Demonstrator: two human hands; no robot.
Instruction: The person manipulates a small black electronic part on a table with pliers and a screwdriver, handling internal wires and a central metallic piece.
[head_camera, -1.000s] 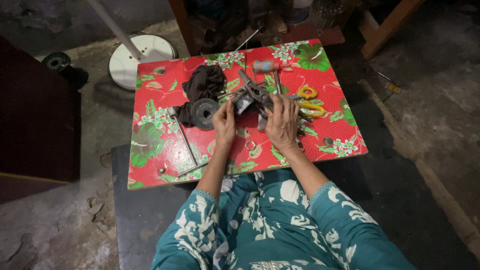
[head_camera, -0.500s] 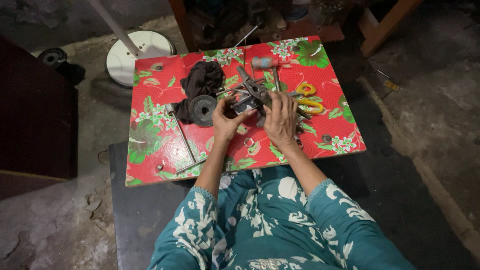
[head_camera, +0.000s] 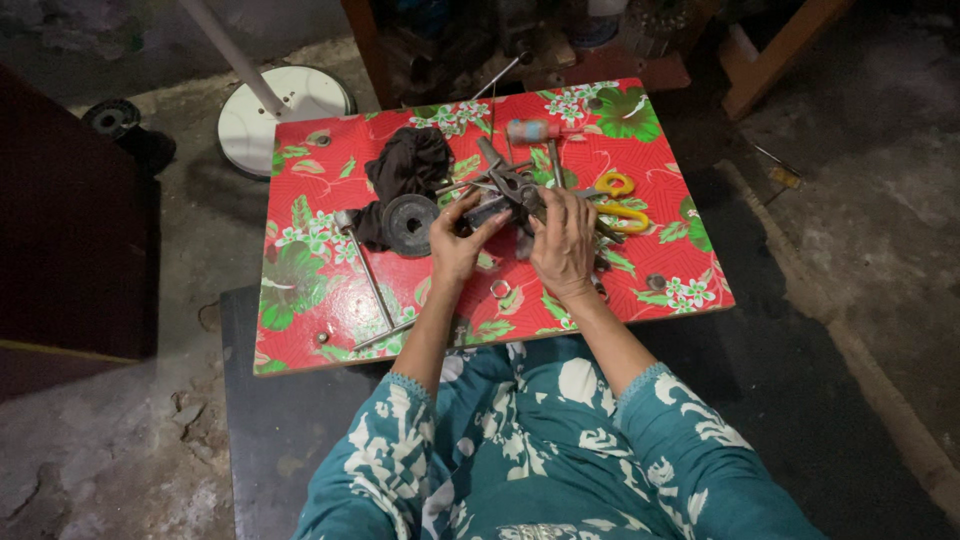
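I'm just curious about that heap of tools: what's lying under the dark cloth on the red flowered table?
The dark cloth drapes partly over a round black disc, whose front half shows. It rests on the red table. Anything else beneath the cloth is covered.

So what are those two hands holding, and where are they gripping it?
Both the left hand and right hand grip a small dark metal part between them, left at its left end, right over its right side.

Dark disc (head_camera: 410, 224) and yellow scissors (head_camera: 622, 203) flank the hands; the table's (head_camera: 300, 300) front-left lies open.
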